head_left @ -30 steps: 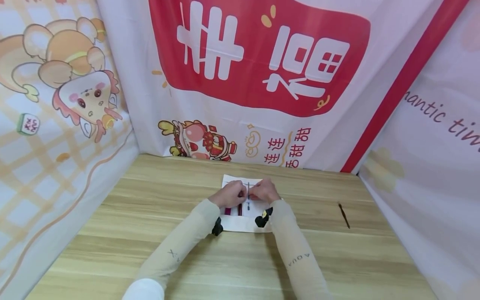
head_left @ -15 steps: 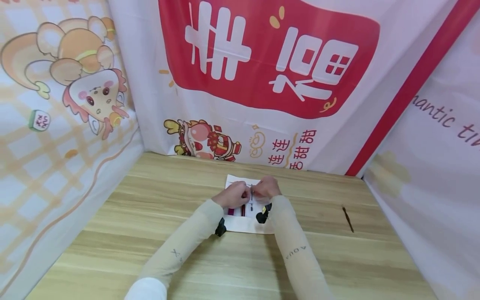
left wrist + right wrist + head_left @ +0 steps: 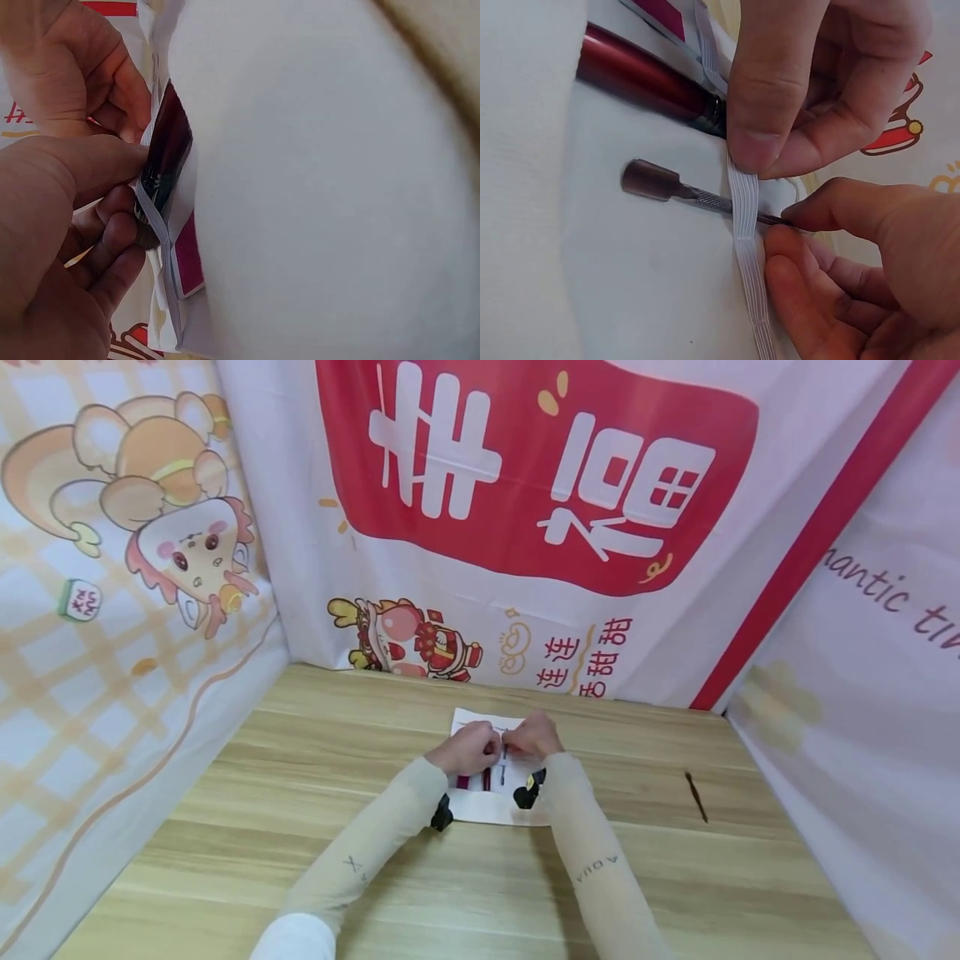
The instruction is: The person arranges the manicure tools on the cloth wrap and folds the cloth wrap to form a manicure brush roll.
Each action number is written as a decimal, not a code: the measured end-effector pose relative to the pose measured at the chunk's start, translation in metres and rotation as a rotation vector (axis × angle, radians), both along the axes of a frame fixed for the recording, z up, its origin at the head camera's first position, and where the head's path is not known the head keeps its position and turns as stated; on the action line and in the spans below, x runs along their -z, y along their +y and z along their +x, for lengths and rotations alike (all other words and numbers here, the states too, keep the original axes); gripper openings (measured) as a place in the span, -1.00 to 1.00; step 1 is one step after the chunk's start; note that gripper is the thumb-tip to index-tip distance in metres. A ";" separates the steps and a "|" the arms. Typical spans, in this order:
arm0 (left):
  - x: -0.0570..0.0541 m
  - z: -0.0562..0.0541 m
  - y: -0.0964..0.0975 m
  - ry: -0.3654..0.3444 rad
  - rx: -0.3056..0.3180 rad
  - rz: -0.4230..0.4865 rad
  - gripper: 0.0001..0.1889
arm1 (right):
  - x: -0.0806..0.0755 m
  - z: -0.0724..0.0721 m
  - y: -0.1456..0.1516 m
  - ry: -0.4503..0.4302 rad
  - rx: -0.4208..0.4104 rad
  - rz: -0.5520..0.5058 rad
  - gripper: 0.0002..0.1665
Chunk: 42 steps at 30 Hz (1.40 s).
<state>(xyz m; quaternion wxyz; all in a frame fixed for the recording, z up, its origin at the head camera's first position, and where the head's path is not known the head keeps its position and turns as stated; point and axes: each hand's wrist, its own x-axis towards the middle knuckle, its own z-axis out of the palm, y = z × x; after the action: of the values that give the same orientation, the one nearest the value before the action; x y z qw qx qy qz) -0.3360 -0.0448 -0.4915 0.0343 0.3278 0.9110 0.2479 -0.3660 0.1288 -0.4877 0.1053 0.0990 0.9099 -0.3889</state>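
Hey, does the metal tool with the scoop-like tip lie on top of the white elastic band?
No, the right wrist view shows the white elastic band crossing over the metal tool.

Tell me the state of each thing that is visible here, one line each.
White pouch: open on the table.
Elastic: pinched by the left hand, crossing over the metal tool.
Metal tool: under the elastic, one end pinched by the right hand.
Red tool: in the pouch, end under the elastic.
Magenta item: in the pouch, partly covered.
Dark stick: lying loose on the table.
Printed cloth: hanging behind the table.
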 end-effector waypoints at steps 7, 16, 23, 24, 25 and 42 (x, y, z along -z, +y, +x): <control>0.000 -0.001 0.000 -0.008 -0.018 -0.007 -0.86 | -0.004 0.003 0.001 -0.035 0.016 -0.019 -0.88; 0.003 -0.003 0.004 -0.009 -0.012 -0.005 -0.90 | -0.013 0.014 0.005 -0.111 -0.045 -0.143 -0.92; 0.005 -0.005 0.008 0.001 0.013 0.000 -0.88 | -0.021 0.014 0.016 -0.160 -0.102 -0.076 -0.89; 0.004 -0.006 0.009 -0.003 0.011 -0.004 -0.88 | -0.024 0.014 0.020 -0.168 -0.117 -0.050 -0.87; 0.004 -0.006 0.009 -0.003 0.011 -0.008 -0.88 | -0.027 0.014 0.025 -0.174 -0.148 -0.031 -0.85; -0.004 -0.005 0.020 -0.011 0.039 -0.021 -0.90 | -0.091 0.046 0.190 -0.027 -0.580 0.359 -0.78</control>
<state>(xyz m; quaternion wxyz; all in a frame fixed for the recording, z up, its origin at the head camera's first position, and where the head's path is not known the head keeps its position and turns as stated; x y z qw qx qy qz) -0.3413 -0.0244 -0.4874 0.0474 0.3438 0.9068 0.2394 -0.3199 0.3190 -0.3969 0.2044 -0.1418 0.9526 -0.1752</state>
